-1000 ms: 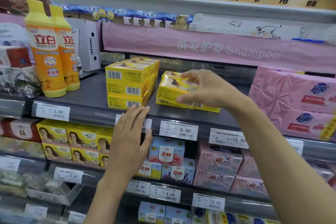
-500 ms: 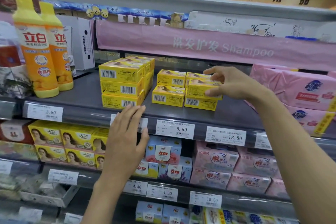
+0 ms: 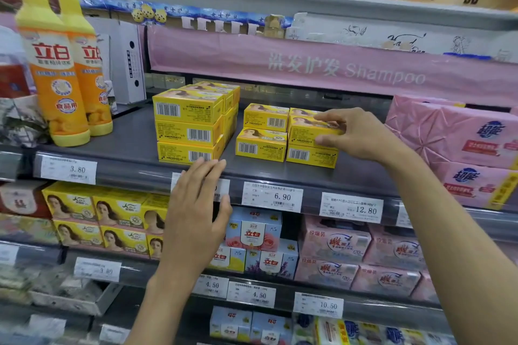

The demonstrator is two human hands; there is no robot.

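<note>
Far left of the 6.90 price tag [image 3: 273, 196] and above it, on the grey shelf [image 3: 131, 145]: two orange detergent bottles [image 3: 56, 73] with yellow caps, upright, side by side and touching. Level with that tag on the same shelf rail, well to its left: a 3.80 price tag [image 3: 68, 169]. Up and left of the 6.90 tag, much nearer: a tall stack of yellow boxes [image 3: 187, 126], three high, barcodes facing out. Just left of the tag, spread across the rail: the left hand [image 3: 196, 213], fingers straight and close together, pointing up, tips just under the tall stack, holding nothing. Hard to tell whether pressed on the rail or only in front of it. Straight above the tag: a short stack of yellow boxes [image 3: 262, 134], two high. Above and slightly right of the tag: a second short stack [image 3: 311, 157], close against the first. Uppermost there, resting on the box beneath: the top yellow box [image 3: 304, 131]. Pinched at its right end by the right hand [image 3: 361, 134], fingers curled over the lid and thumb against the front face, with no slack in the grip. Right of the 6.90 tag on the rail: a 12.80 price tag [image 3: 351, 207]. Far right of the tag and above it: pink packs [image 3: 459, 145], stacked on the shelf.
</note>
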